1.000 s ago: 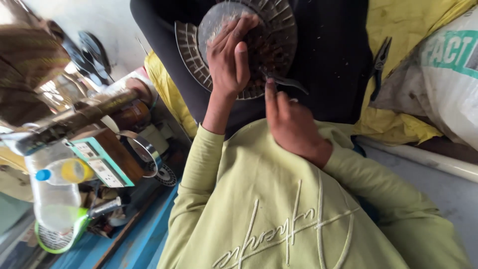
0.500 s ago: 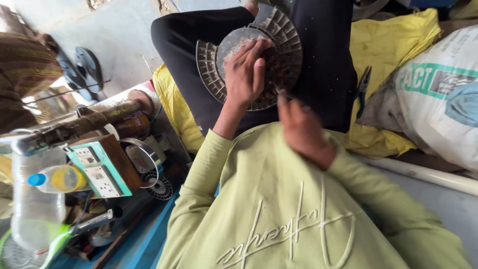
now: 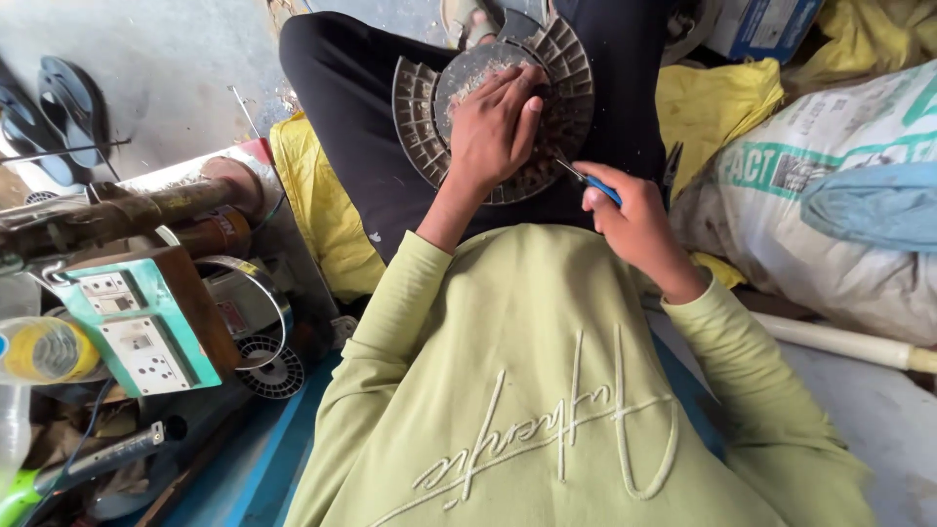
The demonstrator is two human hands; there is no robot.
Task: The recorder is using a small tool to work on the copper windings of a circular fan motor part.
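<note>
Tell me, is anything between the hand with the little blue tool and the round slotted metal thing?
Nothing visible blocks it. The right hand holds a blue-handled tool whose tip already reaches the edge of the round slotted metal disc. The left hand lies flat on the disc's middle, beside the tool, not in its path.

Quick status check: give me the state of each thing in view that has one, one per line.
Left hand: flat on the round slotted metal disc, pressing it against the lap.
Right hand: closed on a blue-handled tool, tip at the disc's edge.
Round slotted metal disc: tilted, dusty, resting on the legs.
Printed sack: lying on its side, full.
Plastic bottle: lying down, capped.
</note>
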